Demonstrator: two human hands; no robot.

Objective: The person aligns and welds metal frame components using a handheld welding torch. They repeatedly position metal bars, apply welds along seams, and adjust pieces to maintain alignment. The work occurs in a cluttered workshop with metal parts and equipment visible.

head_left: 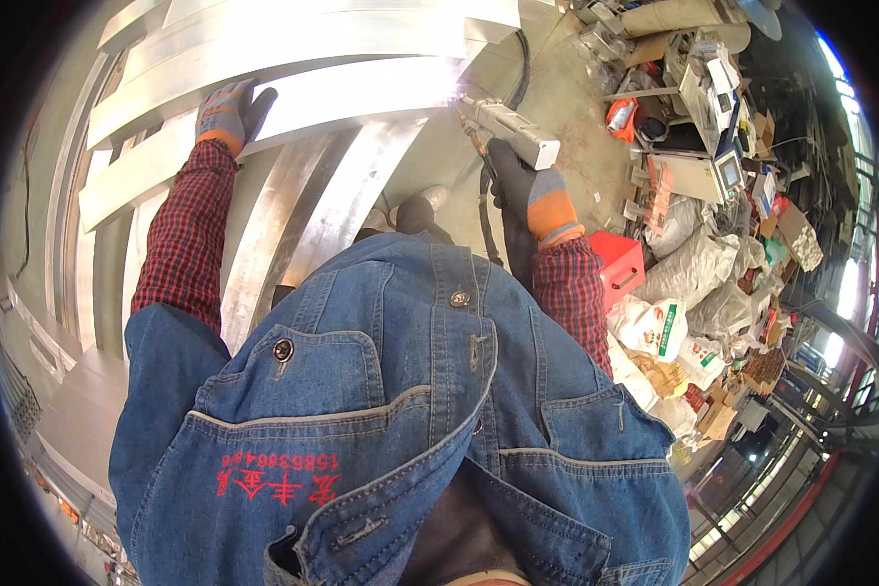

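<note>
Along the pale metal beam, work seems only partly done: a white glare burns at its right end, where the torch points. Just right of the beam, the right hand has its fingers wrapped around that torch. Toward the beam's left end rests the left hand, thumb apart; I cannot tell whether its fingers grip. Metal bars lie on the beam's near side; which spots are finished or left isn't clear.
</note>
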